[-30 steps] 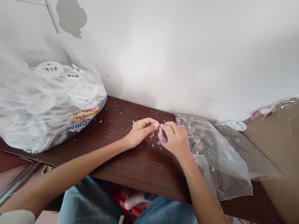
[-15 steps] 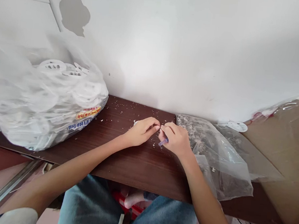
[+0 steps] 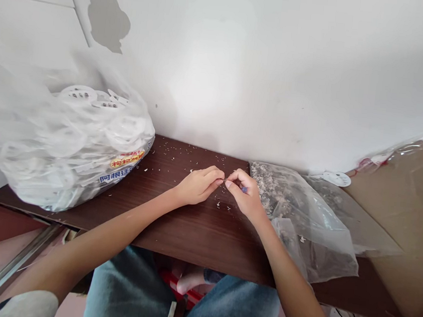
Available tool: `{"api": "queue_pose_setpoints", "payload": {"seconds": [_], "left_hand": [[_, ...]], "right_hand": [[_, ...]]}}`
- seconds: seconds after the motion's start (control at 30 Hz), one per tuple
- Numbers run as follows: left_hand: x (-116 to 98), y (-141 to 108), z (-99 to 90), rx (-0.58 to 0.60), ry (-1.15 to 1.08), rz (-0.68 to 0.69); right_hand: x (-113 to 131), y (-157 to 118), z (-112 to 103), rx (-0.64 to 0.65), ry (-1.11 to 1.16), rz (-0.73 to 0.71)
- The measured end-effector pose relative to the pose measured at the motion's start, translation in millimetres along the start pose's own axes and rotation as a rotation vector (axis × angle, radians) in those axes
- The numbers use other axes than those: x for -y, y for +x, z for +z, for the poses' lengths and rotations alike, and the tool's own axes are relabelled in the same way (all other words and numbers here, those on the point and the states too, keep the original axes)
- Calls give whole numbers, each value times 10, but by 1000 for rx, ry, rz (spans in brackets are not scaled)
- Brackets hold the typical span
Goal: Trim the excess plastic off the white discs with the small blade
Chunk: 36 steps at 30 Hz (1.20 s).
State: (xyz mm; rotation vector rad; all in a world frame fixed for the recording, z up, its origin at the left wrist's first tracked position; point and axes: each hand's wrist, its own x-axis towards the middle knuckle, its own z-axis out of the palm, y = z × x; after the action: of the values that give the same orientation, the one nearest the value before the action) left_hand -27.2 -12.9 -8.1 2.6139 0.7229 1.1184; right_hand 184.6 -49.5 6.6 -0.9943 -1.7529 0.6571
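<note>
Over the dark brown table (image 3: 196,227), my two hands almost meet at the fingertips. My left hand (image 3: 200,185) is closed in a pinch, and what it holds is too small to make out. My right hand (image 3: 244,195) has thumb and forefinger pinched right beside the left fingertips, at a tiny dark bit between them. Tucked inside the right hand is a slim translucent purple-blue stick (image 3: 245,189), mostly hidden by the fingers. White scraps (image 3: 218,204) lie scattered on the tabletop under and around both hands.
At left stands a bulging clear plastic bag (image 3: 71,159) full of white flat pieces. A clear plastic bag (image 3: 314,225) with small white bits lies at right, near a white oval piece (image 3: 337,179) and a cardboard box (image 3: 405,214). A white wall (image 3: 221,68) rises behind.
My right hand has turned and drawn slightly away from the left, its fingers more extended. The purple-blue stick, which stuck out below the hand, is now mostly hidden. The left hand barely moved.
</note>
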Motion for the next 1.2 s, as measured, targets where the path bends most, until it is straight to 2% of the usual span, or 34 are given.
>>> {"api": "queue_pose_setpoints", "payload": {"seconds": [0.1, 0.17, 0.27, 0.33, 0.43, 0.53, 0.7, 0.87, 1.07, 1.2], "left_hand": [[11, -11, 21, -43, 0, 3], [27, -14, 33, -70, 1, 23], [68, -14, 48, -99, 14, 95], [102, -12, 53, -95, 35, 136], [147, -12, 55, -77, 66, 180], [180, -11, 50, -78, 100, 201], [189, 5, 39, -89, 178, 237], [121, 9, 18, -57, 164, 176], [32, 13, -6, 21, 26, -19], [3, 31, 14, 7, -140, -127]], "right_hand": [[14, 20, 47, 6, 179, 171], [10, 33, 76, 43, 396, 322], [4, 50, 83, 161, 746, 552], [2, 59, 61, 247, 898, 678], [-5, 69, 17, 339, 1035, 810], [-24, 77, -7, 394, 1109, 861], [-54, 80, 2, 384, 1141, 880], [-20, 71, 52, 277, 1036, 845], [11, 56, 116, 98, 608, 593], [49, 44, 104, 15, 168, 310]]}}
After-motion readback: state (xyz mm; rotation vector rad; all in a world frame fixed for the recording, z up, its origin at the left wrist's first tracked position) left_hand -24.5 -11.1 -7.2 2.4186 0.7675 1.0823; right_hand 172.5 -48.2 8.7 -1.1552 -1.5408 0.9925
